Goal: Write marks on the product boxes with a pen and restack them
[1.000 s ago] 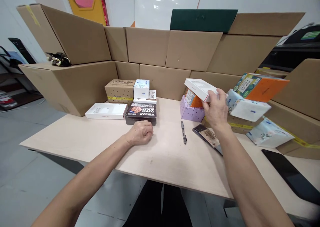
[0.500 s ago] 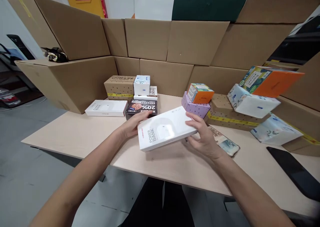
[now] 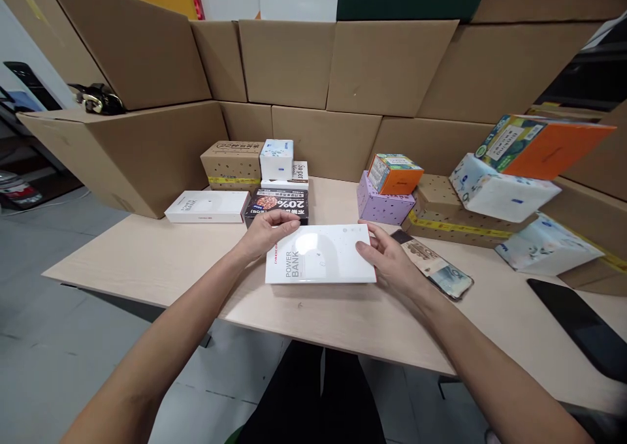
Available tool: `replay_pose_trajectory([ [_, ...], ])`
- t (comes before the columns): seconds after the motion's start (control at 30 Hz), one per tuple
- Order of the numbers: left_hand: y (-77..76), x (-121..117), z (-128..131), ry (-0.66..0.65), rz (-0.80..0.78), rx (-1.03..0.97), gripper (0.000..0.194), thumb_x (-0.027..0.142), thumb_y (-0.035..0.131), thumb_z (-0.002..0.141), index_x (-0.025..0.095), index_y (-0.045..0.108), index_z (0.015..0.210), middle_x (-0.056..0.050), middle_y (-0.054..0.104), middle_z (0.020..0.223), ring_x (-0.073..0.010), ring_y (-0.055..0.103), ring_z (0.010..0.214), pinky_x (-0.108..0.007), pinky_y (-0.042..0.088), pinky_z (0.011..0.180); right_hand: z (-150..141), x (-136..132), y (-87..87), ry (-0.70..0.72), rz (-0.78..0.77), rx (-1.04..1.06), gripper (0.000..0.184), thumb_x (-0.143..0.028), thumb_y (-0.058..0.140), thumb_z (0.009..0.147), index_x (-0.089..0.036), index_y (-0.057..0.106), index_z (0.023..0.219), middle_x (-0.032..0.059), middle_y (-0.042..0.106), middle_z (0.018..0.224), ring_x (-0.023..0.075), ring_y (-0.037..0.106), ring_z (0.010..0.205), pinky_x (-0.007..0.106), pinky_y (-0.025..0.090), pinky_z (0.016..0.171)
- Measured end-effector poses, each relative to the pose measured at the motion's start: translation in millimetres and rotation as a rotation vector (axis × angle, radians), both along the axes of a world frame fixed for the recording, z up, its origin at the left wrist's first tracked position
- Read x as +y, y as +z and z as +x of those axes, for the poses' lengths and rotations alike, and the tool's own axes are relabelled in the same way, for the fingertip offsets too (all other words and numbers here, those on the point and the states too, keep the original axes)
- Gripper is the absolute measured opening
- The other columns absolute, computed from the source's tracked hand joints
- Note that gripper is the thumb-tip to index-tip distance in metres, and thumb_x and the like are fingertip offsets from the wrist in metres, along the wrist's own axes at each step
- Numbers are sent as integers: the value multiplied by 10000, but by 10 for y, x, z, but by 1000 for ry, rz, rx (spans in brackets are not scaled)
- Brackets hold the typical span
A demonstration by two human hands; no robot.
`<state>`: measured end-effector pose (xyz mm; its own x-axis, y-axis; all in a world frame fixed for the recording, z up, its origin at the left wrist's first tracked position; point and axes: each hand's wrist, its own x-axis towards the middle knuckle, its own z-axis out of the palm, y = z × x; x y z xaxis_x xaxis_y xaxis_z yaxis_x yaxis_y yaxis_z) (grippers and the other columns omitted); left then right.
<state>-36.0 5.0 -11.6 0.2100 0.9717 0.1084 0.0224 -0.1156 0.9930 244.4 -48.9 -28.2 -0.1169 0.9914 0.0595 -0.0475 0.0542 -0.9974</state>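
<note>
Between my two hands is a white power bank box (image 3: 323,256), its printed face turned up, close above the front middle of the table. My left hand (image 3: 267,235) grips its left far corner, with the thumb along the edge. Around its right end are the fingers of my right hand (image 3: 389,258), thumb on top. Just behind the left hand lies a black box (image 3: 279,202) with "20%" printed on it. Another white power bank box (image 3: 208,207) lies flat to its left. The pen seen earlier is hidden now.
At the right, an orange box (image 3: 398,173) rests on a purple box (image 3: 385,199). Beside them, tissue packs (image 3: 509,189) and a larger orange box (image 3: 558,147) are stacked on cardboard boxes. A patterned phone (image 3: 438,268) and a black phone (image 3: 580,326) lie nearer. Cardboard walls (image 3: 289,59) enclose the back.
My right hand has lifted the white power bank box off the orange box and brought it to the middle. My left hand has opened from a fist and taken its left end; the box is now levelled.
</note>
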Motion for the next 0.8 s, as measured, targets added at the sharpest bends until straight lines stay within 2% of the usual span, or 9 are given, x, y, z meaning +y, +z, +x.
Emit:
replay_pose_trajectory([
  [0.13, -14, 15, 28, 155, 37, -22, 494, 630, 778, 671, 159, 720, 805, -4, 650, 698, -109, 555, 607, -221, 428, 550, -31, 18, -25, -18, 13, 27, 650, -437, 753, 778, -242, 488, 1339, 99, 695, 1206, 234, 680, 1030, 387, 551, 880],
  [0.27, 20, 43, 7, 215, -19, -82, 557, 690, 768, 632, 168, 715, 818, -19, 668, 734, -136, 596, 644, -255, 493, 592, 36, 52, 3, -69, 48, 47, 632, -444, 764, 764, -264, 491, 1304, 83, 699, 1174, 228, 688, 989, 381, 564, 835],
  [0.47, 49, 31, 5, 241, 17, -96, 535, 588, 885, 495, 156, 705, 752, -13, 664, 720, -127, 581, 642, -258, 505, 602, 95, 87, -35, -62, 110, -2, 605, -454, 745, 786, -292, 478, 1305, 68, 683, 1174, 214, 684, 960, 375, 572, 813],
  [0.8, 46, 15, 12, 252, 143, -68, 437, 528, 855, 595, 156, 707, 772, -9, 659, 719, -128, 574, 657, -267, 501, 626, 126, 100, -58, -101, 149, -123, 622, -480, 738, 791, -259, 485, 1314, 91, 682, 1107, 236, 661, 1014, 441, 545, 909],
])
